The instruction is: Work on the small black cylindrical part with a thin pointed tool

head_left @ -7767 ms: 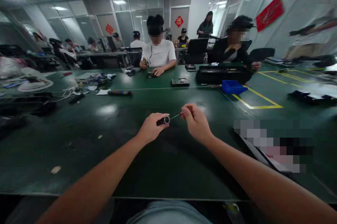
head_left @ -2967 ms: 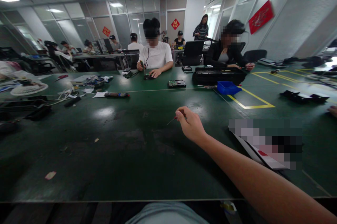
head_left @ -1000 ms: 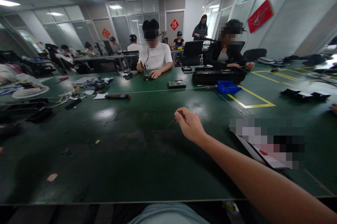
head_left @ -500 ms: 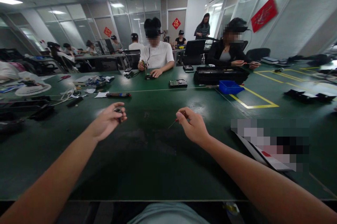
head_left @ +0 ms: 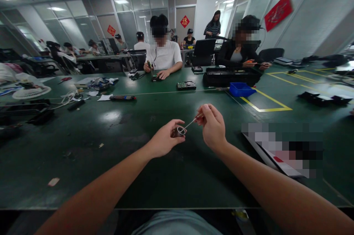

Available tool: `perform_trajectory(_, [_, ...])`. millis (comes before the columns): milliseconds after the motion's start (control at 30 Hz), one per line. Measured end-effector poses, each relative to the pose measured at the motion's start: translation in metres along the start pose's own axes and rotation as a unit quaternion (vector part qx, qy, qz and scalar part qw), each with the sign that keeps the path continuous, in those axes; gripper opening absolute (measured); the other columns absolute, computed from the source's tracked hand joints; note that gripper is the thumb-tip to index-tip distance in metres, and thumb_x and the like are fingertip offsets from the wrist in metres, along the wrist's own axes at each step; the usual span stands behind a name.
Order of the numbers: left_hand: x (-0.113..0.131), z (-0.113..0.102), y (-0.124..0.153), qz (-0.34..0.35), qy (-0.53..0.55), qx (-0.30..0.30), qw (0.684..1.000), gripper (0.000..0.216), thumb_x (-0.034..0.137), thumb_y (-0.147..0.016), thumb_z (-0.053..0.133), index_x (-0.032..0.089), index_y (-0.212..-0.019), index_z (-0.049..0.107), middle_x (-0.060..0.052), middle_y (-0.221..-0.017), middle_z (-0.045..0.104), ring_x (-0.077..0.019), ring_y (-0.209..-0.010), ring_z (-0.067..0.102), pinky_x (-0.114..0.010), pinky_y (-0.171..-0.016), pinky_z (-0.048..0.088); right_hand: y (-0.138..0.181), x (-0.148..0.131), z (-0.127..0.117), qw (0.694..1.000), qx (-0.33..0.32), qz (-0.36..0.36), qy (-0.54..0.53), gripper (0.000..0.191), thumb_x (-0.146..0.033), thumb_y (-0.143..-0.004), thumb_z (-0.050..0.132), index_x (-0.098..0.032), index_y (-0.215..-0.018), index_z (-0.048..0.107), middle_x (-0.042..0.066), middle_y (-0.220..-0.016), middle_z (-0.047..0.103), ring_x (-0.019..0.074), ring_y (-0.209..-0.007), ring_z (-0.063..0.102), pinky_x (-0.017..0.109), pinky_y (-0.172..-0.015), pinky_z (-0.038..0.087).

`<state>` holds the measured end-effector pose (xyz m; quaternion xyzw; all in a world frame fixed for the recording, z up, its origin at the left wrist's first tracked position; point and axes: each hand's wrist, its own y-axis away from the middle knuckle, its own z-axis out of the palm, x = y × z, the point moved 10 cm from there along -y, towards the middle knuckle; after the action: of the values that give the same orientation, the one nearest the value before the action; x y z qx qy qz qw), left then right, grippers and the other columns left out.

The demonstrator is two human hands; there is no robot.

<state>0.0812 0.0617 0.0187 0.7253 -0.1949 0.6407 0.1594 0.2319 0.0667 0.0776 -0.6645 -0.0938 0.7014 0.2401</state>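
My left hand [head_left: 163,140] is closed around a small dark metal cylinder [head_left: 177,132] whose round, pale-rimmed open end faces up and right. Pinched in the fingers of my right hand [head_left: 213,128] is a thin screwdriver [head_left: 190,123], its slim metal shaft slanting down to the left. The shaft's tip is at the cylinder's opening; how deep it reaches inside I cannot tell. Most of the handle is hidden by my fingers. Both hands are above the green tabletop [head_left: 149,179].
Ahead lie a hard drive [head_left: 186,85], an electric screwdriver [head_left: 123,98], a blue bin [head_left: 242,89] and a long black tray [head_left: 231,78]. A paper scrap [head_left: 53,182] is at left, a blurred-out flat item [head_left: 279,154] at right. Co-workers sit across the table.
My left hand has moved right with the cylinder, close to my right hand. My right hand has shifted slightly right, and the screwdriver's tip now meets the cylinder's opening.
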Motion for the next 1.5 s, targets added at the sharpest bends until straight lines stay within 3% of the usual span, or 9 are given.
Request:
perform_trajectory(100, [-0.003,-0.008,0.003,0.007,0.007,0.02,1.0,0.053,0.005,-0.074,0.073,0.018,-0.122,0.055,-0.008,-0.113,0.067,-0.0205,-0.105,0.065,-0.039,-0.099,0.047,0.007,-0.013,0.003,0.999,-0.008,-0.038,0.036,0.026,-0.043,-0.096,0.048,-0.023,-0.081,0.056,-0.001,-0.067,0.055,0.0138,-0.058,0.053,0.028,-0.054,0.044])
perform_trajectory(333, [0.003,-0.035,0.002,0.066,-0.113,0.073,0.989,0.041,0.01,-0.075,0.073,0.02,-0.113,0.067,-0.005,-0.11,0.069,-0.0207,-0.102,0.064,-0.039,-0.099,0.047,0.013,-0.024,0.004,0.992,-0.005,-0.114,0.056,0.022,-0.039,-0.099,0.047,-0.023,-0.088,0.057,-0.001,-0.074,0.06,0.0135,-0.065,0.058,0.029,-0.061,0.047])
perform_trajectory(500, [0.0,-0.042,0.001,0.076,-0.148,0.085,0.982,0.049,0.013,-0.077,0.073,0.024,-0.124,0.063,-0.005,-0.121,0.067,-0.0218,-0.112,0.062,-0.04,-0.105,0.043,0.012,-0.019,0.011,0.985,-0.043,-0.115,0.119,0.017,-0.037,-0.099,0.047,-0.023,-0.093,0.056,-0.001,-0.075,0.063,0.015,-0.069,0.062,0.03,-0.065,0.048])
perform_trajectory(867, [0.003,-0.047,0.003,0.091,-0.207,0.113,0.967,0.044,0.018,-0.08,0.073,0.026,-0.123,0.066,-0.003,-0.124,0.067,-0.0223,-0.119,0.059,-0.041,-0.111,0.038,0.013,-0.022,0.018,0.972,-0.069,-0.112,0.194,0.019,-0.036,-0.1,0.046,-0.022,-0.094,0.057,0.001,-0.078,0.067,0.016,-0.071,0.065,0.029,-0.065,0.048])
perform_trajectory(1100, [0.004,-0.047,0.004,0.107,-0.233,0.106,0.961,0.042,0.02,-0.081,0.073,0.026,-0.123,0.067,-0.003,-0.125,0.067,-0.023,-0.119,0.06,-0.042,-0.11,0.04,0.01,-0.028,0.017,0.95,-0.057,-0.119,0.283,0.031,-0.045,-0.088,0.064,-0.021,-0.069,0.061,-0.002,-0.057,0.058,0.0122,-0.049,0.051,0.027,-0.05,0.037])
perform_trajectory(1367, [0.004,-0.053,0.004,0.117,-0.261,0.126,0.95,0.042,0.022,-0.082,0.073,0.028,-0.122,0.066,-0.002,-0.123,0.068,-0.0216,-0.117,0.06,-0.04,-0.108,0.041,0.019,-0.029,0.033,0.947,-0.124,-0.155,0.251,0.013,-0.025,-0.094,0.051,-0.021,-0.098,0.062,0.004,-0.084,0.071,0.0181,-0.077,0.067,0.031,-0.07,0.048])
perform_trajectory(1500, [0.005,-0.055,0.004,0.11,-0.261,0.135,0.949,0.042,0.018,-0.081,0.073,0.026,-0.122,0.067,-0.002,-0.123,0.068,-0.0215,-0.117,0.06,-0.039,-0.108,0.042,0.017,-0.023,0.033,0.947,-0.131,-0.125,0.264,0.013,-0.027,-0.093,0.052,-0.021,-0.1,0.062,0.004,-0.086,0.07,0.0189,-0.077,0.066,0.031,-0.068,0.048])
